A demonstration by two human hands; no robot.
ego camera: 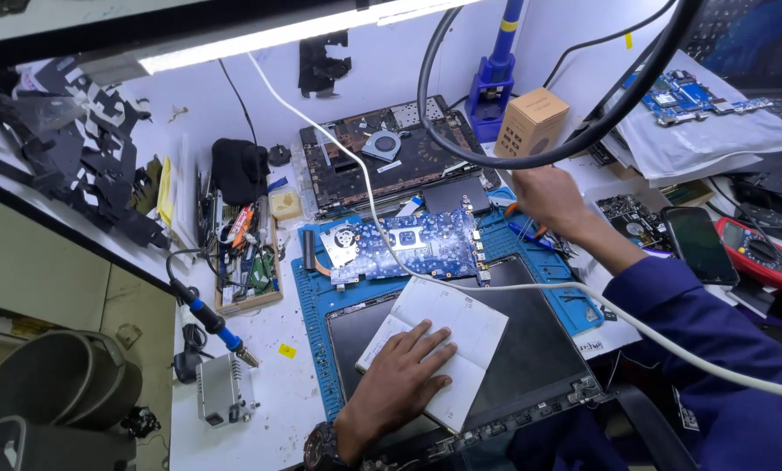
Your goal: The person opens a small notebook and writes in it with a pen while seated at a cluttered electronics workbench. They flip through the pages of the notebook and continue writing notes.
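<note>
My left hand (401, 377) lies flat, fingers spread, on an open white notebook (443, 342) that rests on a dark laptop base cover (530, 349). My right hand (546, 199) reaches out over the right edge of the blue repair mat (310, 288); its fingers are closed around orange-and-blue-handled tools (523, 225), beside a blue motherboard (408, 246) with a fan. Whether the hand has lifted a tool is hidden by the hand itself. Behind the motherboard lies an opened laptop chassis (382, 155).
A soldering iron (218, 330) sits on its metal stand at the left. A wooden tray of tools (244, 262), a cardboard box (530, 122), a phone (698, 244), a red multimeter (757, 253) and a white cable (530, 288) crowd the bench.
</note>
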